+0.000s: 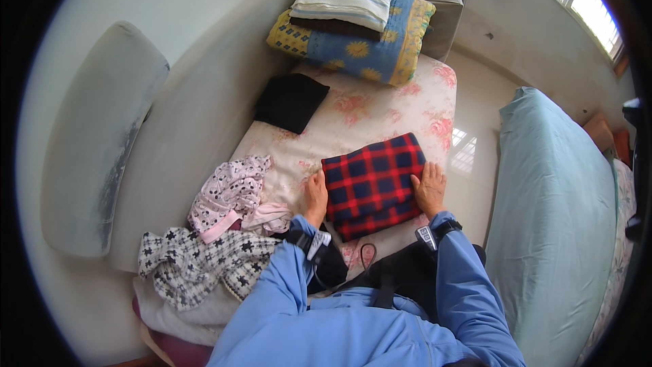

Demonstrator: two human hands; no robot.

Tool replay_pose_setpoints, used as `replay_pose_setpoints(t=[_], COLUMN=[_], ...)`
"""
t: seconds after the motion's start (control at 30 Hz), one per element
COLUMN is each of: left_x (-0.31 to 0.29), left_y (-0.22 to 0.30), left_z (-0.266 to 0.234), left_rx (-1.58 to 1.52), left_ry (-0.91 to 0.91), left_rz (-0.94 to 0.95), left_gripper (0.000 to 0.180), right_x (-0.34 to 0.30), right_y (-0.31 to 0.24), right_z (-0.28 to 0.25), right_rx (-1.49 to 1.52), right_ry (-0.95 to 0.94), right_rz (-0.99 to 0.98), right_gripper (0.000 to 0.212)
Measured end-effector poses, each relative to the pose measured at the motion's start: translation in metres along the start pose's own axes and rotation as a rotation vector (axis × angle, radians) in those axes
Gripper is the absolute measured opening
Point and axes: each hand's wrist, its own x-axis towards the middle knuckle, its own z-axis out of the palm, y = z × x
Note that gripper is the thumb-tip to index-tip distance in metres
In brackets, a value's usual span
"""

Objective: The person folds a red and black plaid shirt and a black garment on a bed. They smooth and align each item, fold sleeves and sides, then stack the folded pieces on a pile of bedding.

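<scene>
A red and black-blue plaid cloth (373, 187), folded into a thick rectangle, lies on the pink-flowered bed sheet (353, 105) in front of me. My left hand (315, 198) is against its left edge, fingers stretched out along the side. At the right edge rests my right hand (429, 190), open and flat, its fingers spread partly over the fabric. Both hands touch the cloth without gripping it. Left of my left hand lie a crumpled pink patterned garment (231, 190) and a black-and-white checked garment (197, 265).
Farther up the bed lies a folded black cloth (292, 102). At the far end, a blue and yellow quilt (360, 48) bears a folded white striped cloth (339, 4). A padded headboard panel (102, 143) stands left; a light-blue covered mattress (550, 231) stands right.
</scene>
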Motion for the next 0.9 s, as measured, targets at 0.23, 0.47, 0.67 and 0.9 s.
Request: replay_pose_setpoints(t=[0.23,0.47,0.67,0.9], left_x=[0.025,-0.066,-0.087,-0.076], left_y=[0.006,0.023,0.029,0.045], left_z=[-0.004,-0.063,-0.057,-0.036], left_rx=[0.019,0.201,0.009,-0.422], left_ry=[-0.103,-0.415,-0.238,-0.450], left_rz=[-0.108,0.145,0.045,-0.369], left_gripper=[0.032,0.032,0.039,0.042], right_x=[-0.030,-0.055,-0.051,-0.059], right_y=[-0.005,-0.044,-0.090,-0.100], right_z=[-0.050,-0.063,-0.046,-0.031], right_rx=[0.264,0.382,0.207,0.192], right_ry=[0.152,-0.147,-0.344,-0.308], right_rz=[-0.559,-1.094,-1.066,-0.873], right_gripper=[0.016,0.031,0.062,0.078])
